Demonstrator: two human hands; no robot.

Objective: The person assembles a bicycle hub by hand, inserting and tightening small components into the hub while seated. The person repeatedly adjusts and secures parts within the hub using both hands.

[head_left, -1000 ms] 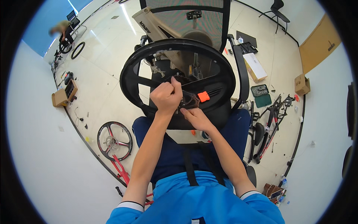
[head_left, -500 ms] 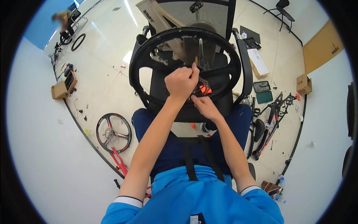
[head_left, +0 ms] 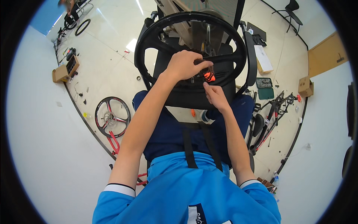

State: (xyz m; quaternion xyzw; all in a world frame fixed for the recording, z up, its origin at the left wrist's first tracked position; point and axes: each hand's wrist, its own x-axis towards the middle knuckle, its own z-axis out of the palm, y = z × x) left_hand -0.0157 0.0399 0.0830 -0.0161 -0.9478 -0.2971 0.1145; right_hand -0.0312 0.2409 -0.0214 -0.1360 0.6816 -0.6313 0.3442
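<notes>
A black spoked bicycle wheel [head_left: 238,59] with no tyre lies on the seat of a black office chair [head_left: 179,100] before me. At its hub are a dark perforated brake disc [head_left: 211,69] and a bright orange piece [head_left: 209,77]. My left hand [head_left: 183,65] reaches over the hub, fingers bent and thumb stretched towards the disc; its fingertips are partly hidden. Just nearer, my right hand [head_left: 217,96] is closed, thumb and forefinger together beside the orange piece. What either hand holds is too small or hidden to tell.
A pale bicycle frame [head_left: 179,28] leans on the chair beyond the wheel. Left on the floor lies a red-and-black wheel [head_left: 112,117]; right, a dark bicycle frame [head_left: 270,119], a green case [head_left: 265,93] and a cardboard box [head_left: 305,87]. Another person [head_left: 71,9] is far left.
My left hand has loosened from a fist with raised thumb and now spreads over the hub. My right hand has shifted slightly right. The whole view has tilted, moving the wheel higher in the picture.
</notes>
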